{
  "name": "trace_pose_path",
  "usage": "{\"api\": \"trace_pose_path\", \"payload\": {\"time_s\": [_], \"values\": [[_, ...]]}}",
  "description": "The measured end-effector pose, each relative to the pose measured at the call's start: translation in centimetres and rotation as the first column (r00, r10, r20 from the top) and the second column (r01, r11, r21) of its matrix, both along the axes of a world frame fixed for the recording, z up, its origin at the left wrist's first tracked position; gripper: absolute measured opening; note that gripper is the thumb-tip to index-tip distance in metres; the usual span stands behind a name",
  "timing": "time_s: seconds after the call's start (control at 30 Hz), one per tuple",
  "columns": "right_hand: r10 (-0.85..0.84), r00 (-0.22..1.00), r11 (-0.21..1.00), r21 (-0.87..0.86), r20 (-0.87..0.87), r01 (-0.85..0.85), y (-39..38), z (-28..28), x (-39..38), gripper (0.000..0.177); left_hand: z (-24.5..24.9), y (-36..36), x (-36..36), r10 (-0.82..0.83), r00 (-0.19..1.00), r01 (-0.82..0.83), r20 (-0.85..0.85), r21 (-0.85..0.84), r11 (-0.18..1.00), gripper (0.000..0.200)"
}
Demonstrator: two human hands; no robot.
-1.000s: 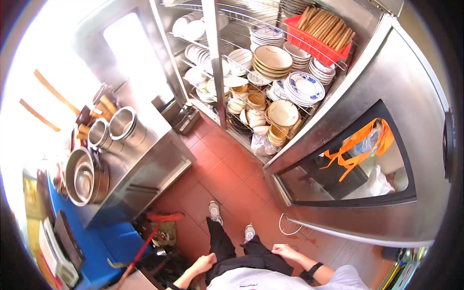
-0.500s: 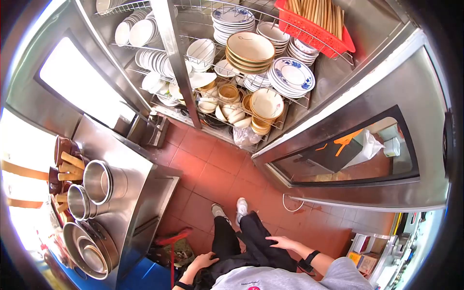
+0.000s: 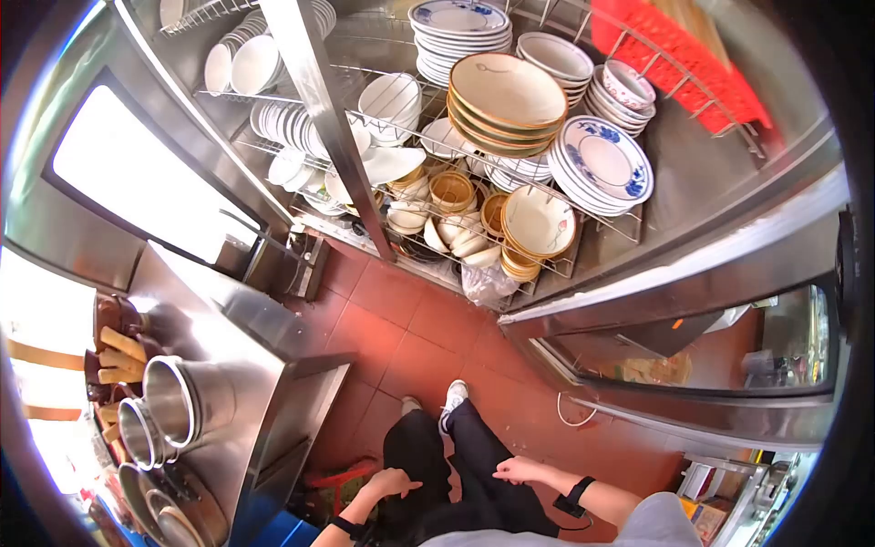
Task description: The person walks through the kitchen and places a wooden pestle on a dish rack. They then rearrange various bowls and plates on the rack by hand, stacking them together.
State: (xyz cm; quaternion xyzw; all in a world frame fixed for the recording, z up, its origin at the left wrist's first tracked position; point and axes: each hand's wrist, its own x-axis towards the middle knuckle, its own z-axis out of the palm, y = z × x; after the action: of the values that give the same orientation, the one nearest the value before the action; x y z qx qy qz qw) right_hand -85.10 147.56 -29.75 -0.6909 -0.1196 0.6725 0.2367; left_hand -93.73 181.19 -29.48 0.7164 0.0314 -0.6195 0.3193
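Observation:
My left hand [image 3: 394,483] hangs in front of my dark trousers, a finger pointing inward and nothing in its grasp. My right hand [image 3: 521,469] is at the other thigh, also without an object, its fingers loosely bent but not closed. Ahead of both hands stands an open cabinet with wire racks of dishes. On them are a stack of large cream bowls [image 3: 509,91], blue-patterned plates [image 3: 603,159], smaller cream bowls [image 3: 540,223] and a red basket [image 3: 670,59] of blurred wooden sticks. Neither hand touches any dish.
A steel counter [image 3: 232,346] on the left carries metal pots [image 3: 187,401] and wooden-handled pans [image 3: 120,356]. The open cabinet door [image 3: 674,351] swings out on the right. Red tiles [image 3: 410,319] cover the floor. A plastic bag [image 3: 488,283] hangs at the lowest rack.
I have come closer to the cabinet, so the racks look larger. My left hand has lifted off my thigh; my right hand's fingers are more bent. The door's window shows a different part.

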Motion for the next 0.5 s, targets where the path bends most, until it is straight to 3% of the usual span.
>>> {"api": "trace_pose_path", "payload": {"time_s": [0.03, 0.1, 0.13, 0.2, 0.23, 0.27, 0.3, 0.33, 0.37, 0.43, 0.5], "values": [[-0.013, 1.0, 0.998, -0.064, 0.016, 0.014, 0.7, -1.7, 0.3, 0.04, -1.8, -0.2, 1.3, -0.054, 0.998, 0.055, -0.043, 0.019, 0.998, 0.042], [0.186, 0.928, 0.982, -0.073, 0.324, -0.172, 3.0, -3.0, 2.1, 0.03, -6.2, 0.2, 3.1, 0.114, 0.935, -0.117, 0.335, -0.011, 0.993, 0.041], [0.131, 0.85, 0.99, -0.021, 0.51, -0.14, 3.8, -5.0, 2.6, 0.027, -8.7, 0.3, 3.7, 0.191, 0.843, -0.191, 0.502, -0.052, 0.98, 0.045], [-0.004, 0.589, 0.99, 0.086, 0.808, -0.11, 4.9, -9.3, 3.9, 0.025, -14.1, 0.5, 6.4, 0.152, 0.762, -0.181, 0.63, -0.019, 0.983, 0.06], [0.007, 0.661, 0.995, 0.063, 0.751, -0.082, 5.5, -11.6, 5.4, 0.038, -16.8, 0.4, 8.0, 0.133, 0.714, -0.179, 0.688, -0.005, 0.984, 0.069], [-0.111, 0.624, 0.988, 0.156, 0.774, -0.019, 6.1, -14.4, 6.5, 0.046, -19.3, 0.3, 9.5, 0.075, 0.619, -0.148, 0.782, 0.022, 0.989, 0.076], [-0.166, 0.473, 0.97, 0.229, 0.865, -0.079, 6.8, -17.3, 7.5, 0.055, -21.6, 0.0, 11.1, 0.017, 0.51, -0.121, 0.86, 0.052, 0.991, 0.082], [-0.204, 0.48, 0.968, 0.248, 0.853, -0.028, 7.3, -19.8, 8.1, 0.057, -23.6, -0.2, 12.5, -0.039, 0.389, -0.098, 0.921, 0.083, 0.992, 0.088], [-0.242, 0.484, 0.964, 0.265, 0.841, 0.021, 8.5, -21.3, 9.2, 0.06, -25.3, -0.4, 13.7, -0.092, 0.458, -0.087, 0.884, 0.148, 0.985, 0.092], [-0.094, 0.532, 0.995, 0.069, 0.841, 0.068, 10.9, -22.2, 11.1, 0.065, -27.5, -0.7, 16.1, -0.192, 0.577, -0.056, 0.794, 0.273, 0.96, 0.1], [0.01, 0.561, 0.999, -0.033, 0.828, 0.031, 12.8, -23.6, 13.3, 0.068, -29.0, -0.3, 19.0, -0.276, 0.588, 0.031, 0.76, 0.32, 0.947, 0.106]]}}
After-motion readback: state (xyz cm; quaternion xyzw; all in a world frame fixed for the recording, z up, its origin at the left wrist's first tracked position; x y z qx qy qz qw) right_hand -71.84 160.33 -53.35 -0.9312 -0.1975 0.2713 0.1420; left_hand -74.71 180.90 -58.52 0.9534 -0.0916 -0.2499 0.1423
